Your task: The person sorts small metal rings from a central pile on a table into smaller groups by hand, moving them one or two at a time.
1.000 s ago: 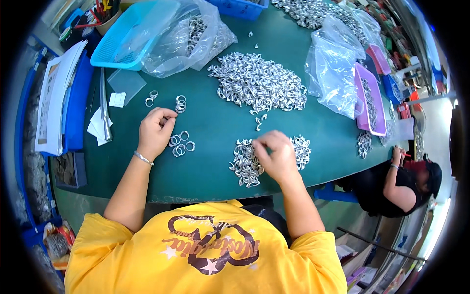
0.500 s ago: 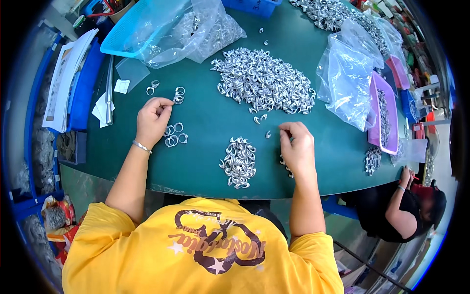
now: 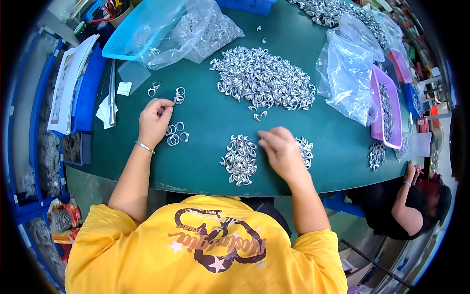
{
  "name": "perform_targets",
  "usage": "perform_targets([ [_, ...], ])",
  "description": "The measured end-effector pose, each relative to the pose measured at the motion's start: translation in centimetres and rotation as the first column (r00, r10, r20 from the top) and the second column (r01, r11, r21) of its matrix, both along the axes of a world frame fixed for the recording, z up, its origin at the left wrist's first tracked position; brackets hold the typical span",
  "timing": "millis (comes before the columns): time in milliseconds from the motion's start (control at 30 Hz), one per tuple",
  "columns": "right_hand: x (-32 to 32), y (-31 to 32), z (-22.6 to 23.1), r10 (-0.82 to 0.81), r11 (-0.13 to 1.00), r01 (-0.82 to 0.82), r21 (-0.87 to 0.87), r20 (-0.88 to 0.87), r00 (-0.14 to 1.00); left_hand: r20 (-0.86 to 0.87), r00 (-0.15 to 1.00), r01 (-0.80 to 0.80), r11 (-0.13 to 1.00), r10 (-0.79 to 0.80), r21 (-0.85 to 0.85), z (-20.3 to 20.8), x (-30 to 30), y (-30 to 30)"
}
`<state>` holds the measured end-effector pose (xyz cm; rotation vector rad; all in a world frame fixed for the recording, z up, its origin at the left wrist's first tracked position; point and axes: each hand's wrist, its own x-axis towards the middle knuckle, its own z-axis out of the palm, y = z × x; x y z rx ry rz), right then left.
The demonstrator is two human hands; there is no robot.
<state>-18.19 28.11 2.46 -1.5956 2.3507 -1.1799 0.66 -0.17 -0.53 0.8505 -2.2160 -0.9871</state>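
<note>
My left hand (image 3: pixel 156 120) rests on the green table with its fingers curled. Its fingertips touch a small cluster of silver rings (image 3: pixel 179 96); whether it grips one is hidden. More rings (image 3: pixel 174 138) lie beside that wrist, and a pair (image 3: pixel 153 89) sits farther off. My right hand (image 3: pixel 281 153), slightly blurred, has its fingers drawn together just right of a small heap of curved silver pieces (image 3: pixel 239 160). What is between those fingertips does not show. Another small heap (image 3: pixel 305 151) is partly behind this hand. Beyond both hands spreads a large pile of the pieces (image 3: pixel 267 78).
A turquoise basket (image 3: pixel 111 46) and a clear bag of rings (image 3: pixel 210 36) stand far left. Empty-looking clear bags (image 3: pixel 347 73) and a purple tray (image 3: pixel 395 130) of metal parts lie right. A metal rod (image 3: pixel 112 98) lies left. Another person (image 3: pixel 409 208) sits at the right.
My right hand has moved left toward the near heap, uncovering the heap beside it. The loose piece near its fingertips no longer shows. My left hand stays by the rings.
</note>
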Motion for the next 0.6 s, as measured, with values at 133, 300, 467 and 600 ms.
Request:
perform_targets([
  [133, -1.8, 0.6, 1.3, -0.31, 0.951, 0.31, 0.021, 0.037, 0.95, 0.027, 1.0, 0.0, 0.999, -0.001, 0.041, -0.1, -0.1, 0.0],
  [300, 0.2, -0.2, -0.5, -0.043, 0.986, 0.06, 0.154, -0.11, 0.993, 0.027, 0.999, 0.028, 0.999, -0.029, 0.016, 0.1, -0.4, 0.2],
  [467, 0.2, 1.4, -0.1, -0.182, 0.978, 0.184, 0.094, -0.028, 0.983, 0.008, 1.0, 0.03, 0.999, -0.03, 0.021, -0.7, 0.2, -0.1],
  [600, -1.3, 5.8, 2.6, -0.498, 0.859, 0.479, 0.183, 0.078, 0.864, 0.02, 0.998, 0.055, 0.997, -0.056, 0.048, -0.6, 0.1, 0.0],
])
